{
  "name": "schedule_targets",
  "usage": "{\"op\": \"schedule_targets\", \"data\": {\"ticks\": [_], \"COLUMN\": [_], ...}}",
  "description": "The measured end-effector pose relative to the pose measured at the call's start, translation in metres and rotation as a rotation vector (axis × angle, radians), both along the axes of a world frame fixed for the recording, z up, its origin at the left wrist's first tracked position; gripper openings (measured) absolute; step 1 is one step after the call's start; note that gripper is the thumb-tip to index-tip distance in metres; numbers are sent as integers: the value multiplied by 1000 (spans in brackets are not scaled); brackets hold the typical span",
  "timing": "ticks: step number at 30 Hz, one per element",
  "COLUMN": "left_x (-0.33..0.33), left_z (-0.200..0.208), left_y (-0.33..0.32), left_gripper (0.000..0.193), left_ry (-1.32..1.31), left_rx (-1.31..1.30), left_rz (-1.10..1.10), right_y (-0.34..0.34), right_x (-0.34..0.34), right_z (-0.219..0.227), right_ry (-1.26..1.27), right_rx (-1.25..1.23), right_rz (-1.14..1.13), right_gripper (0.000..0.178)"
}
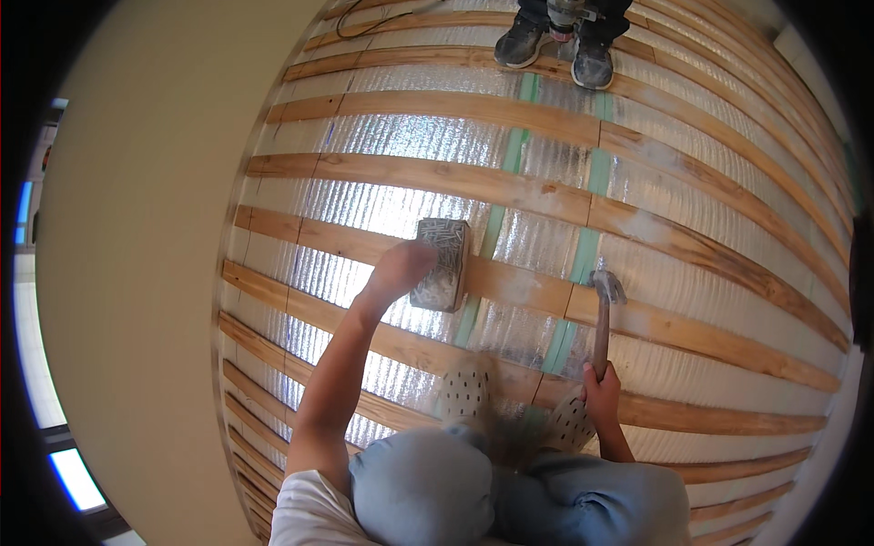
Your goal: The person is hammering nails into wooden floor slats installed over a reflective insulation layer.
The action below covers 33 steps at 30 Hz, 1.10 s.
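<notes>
My right hand (602, 393) is gripping the lower end of a hammer (602, 332), with the fingers closed around the handle. The hammer is lying along my forward direction: its long axis is going from the fist almost straight away from my body, and the head is sitting at the far end, ahead of this hand. The head is appearing over the far edge of a wooden slat (523, 287); I cannot tell if it is touching.

My left hand (405, 266) is reaching farther forward than the right one, and it is bending over the left edge of an open box (463, 259). The fingertips are hidden, so I cannot tell if they are pinching something. The box is resting across a slat, just to the right of this hand, and its long side is pointing away from me, leaning slightly right. Thin metal pieces (442, 238) are filling it.

Between my hands, green strips (583, 259) are running forward over the silver sheet (382, 214), and a wide space is separating the box's right edge from the hammer. Nearer than both hands, my spotted footwear (466, 391) is limiting the room. Well beyond them, another person's shoes (521, 45) are standing.
</notes>
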State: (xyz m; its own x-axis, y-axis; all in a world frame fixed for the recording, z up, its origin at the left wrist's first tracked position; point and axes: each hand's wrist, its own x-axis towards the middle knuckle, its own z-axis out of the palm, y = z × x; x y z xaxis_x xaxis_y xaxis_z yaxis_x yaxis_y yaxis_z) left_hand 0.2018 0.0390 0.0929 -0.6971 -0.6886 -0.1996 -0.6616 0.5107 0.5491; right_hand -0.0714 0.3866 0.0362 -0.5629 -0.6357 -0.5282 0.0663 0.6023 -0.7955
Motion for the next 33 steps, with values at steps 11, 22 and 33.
{"op": "schedule_targets", "data": {"ticks": [11,22,33], "left_x": [2,-7,-5], "left_z": [-43,-33,-5], "left_y": [66,69,59], "left_gripper": [5,5,9], "left_ry": [-83,-115,130], "left_rx": [-168,-141,12], "left_rz": [-32,12,10], "right_y": [2,1,3], "right_x": [-2,1,-3], "right_z": [-3,9,-2], "right_ry": [73,60,105], "right_rx": [76,49,43], "right_rz": [37,47,75], "right_gripper": [23,25,27]}}
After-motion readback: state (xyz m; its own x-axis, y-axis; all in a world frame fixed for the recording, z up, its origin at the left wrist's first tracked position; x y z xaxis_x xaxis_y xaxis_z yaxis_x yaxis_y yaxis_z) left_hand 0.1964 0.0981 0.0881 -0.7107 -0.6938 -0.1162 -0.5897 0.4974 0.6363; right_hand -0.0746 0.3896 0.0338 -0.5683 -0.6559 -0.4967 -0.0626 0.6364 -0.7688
